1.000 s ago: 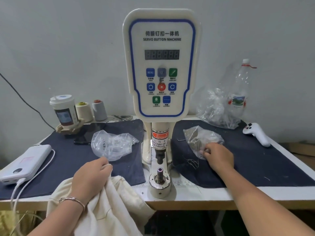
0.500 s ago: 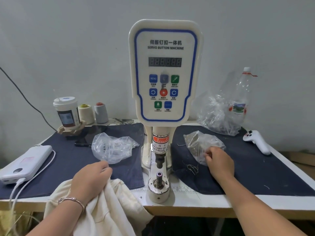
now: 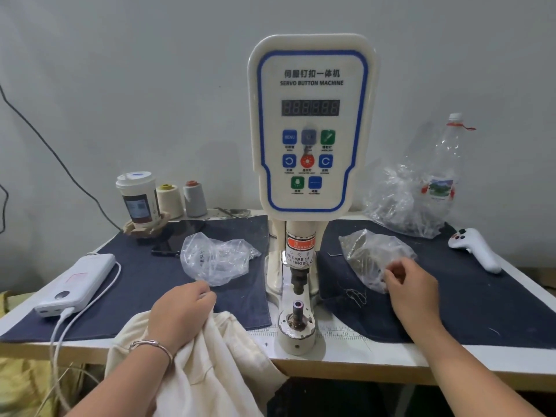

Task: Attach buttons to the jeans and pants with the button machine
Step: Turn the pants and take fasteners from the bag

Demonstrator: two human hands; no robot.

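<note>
At table edge, cream pants

button machine panel: "伺服钉扣一体机" / "SERVO BUTTON MACHINE" | display: all segments unlit (no number to read) | blue key: "MENU" | red sticker on column: "WARNING" | white label below: "…KE CARE OF …UR FINGER"
</note>
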